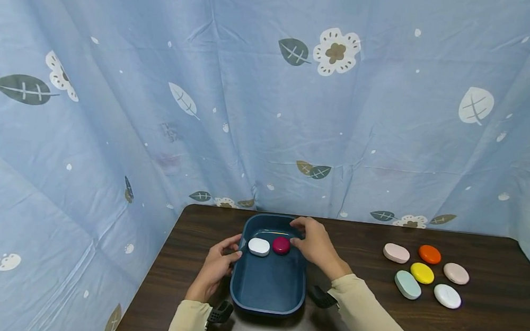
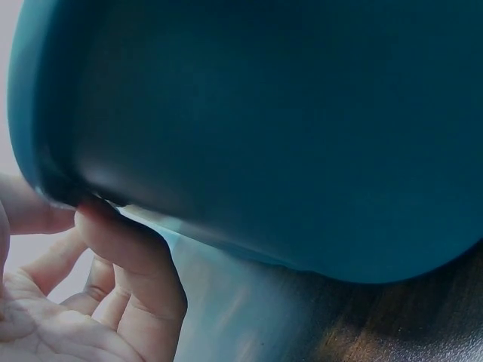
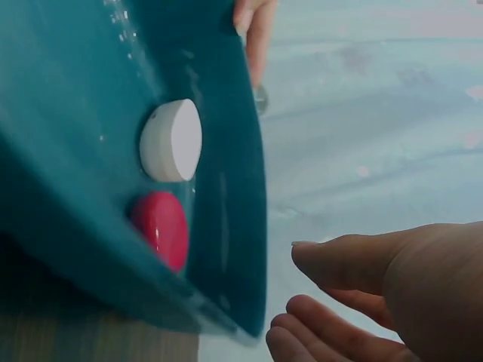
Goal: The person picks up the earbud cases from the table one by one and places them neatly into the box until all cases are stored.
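Observation:
A deep blue rectangular tray [image 1: 266, 311] with rounded corners stands on the table in front of me. My left hand [image 1: 214, 268] grips its left rim, thumb [image 2: 124, 241] against the edge and the other fingers around the outside. Inside, towards the far end, a white oval soap-like bar [image 1: 258, 247] lies beside a dark red round one [image 1: 281, 245]; both also show in the right wrist view. Over the tray's far right rim is my right hand [image 1: 317, 244], its thumb and fingers parted with nothing between them, close to the red bar.
Several similar bars lie grouped on the right of the dark wooden table [image 1: 345, 322]: pink [image 1: 396, 253], orange [image 1: 429, 254], yellow [image 1: 422, 273], pale green [image 1: 408, 285], pale beige [image 1: 456, 273] and white [image 1: 447, 296]. A blue patterned curtain [image 1: 251, 105] hangs along the table's far and left sides.

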Demonstrator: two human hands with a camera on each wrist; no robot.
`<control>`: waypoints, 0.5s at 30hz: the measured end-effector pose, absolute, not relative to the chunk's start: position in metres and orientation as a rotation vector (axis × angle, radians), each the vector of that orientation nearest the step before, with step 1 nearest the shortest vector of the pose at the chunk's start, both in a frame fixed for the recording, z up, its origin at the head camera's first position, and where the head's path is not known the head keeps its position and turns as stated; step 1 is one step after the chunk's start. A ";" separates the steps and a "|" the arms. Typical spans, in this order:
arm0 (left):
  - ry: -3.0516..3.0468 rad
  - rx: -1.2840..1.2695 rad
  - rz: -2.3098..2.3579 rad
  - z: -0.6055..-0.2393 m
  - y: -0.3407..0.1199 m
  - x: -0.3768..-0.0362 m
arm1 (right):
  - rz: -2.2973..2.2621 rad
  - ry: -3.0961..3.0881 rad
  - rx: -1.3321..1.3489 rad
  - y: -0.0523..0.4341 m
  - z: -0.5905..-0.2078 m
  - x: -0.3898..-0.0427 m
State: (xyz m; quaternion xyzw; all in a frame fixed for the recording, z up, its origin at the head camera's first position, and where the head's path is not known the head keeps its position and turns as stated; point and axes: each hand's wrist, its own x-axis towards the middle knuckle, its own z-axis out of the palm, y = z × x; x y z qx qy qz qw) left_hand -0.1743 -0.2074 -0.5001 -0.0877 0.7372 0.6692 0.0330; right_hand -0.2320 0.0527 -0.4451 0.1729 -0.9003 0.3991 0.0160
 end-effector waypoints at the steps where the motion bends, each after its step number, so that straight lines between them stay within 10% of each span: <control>1: 2.268 -0.267 2.062 -0.500 -0.207 -0.174 | 1.245 -2.794 0.533 0.057 -0.445 -0.231; 15: 2.259 -0.257 2.079 -0.500 -0.208 -0.174 | 1.270 -2.722 0.426 0.127 -0.450 -0.207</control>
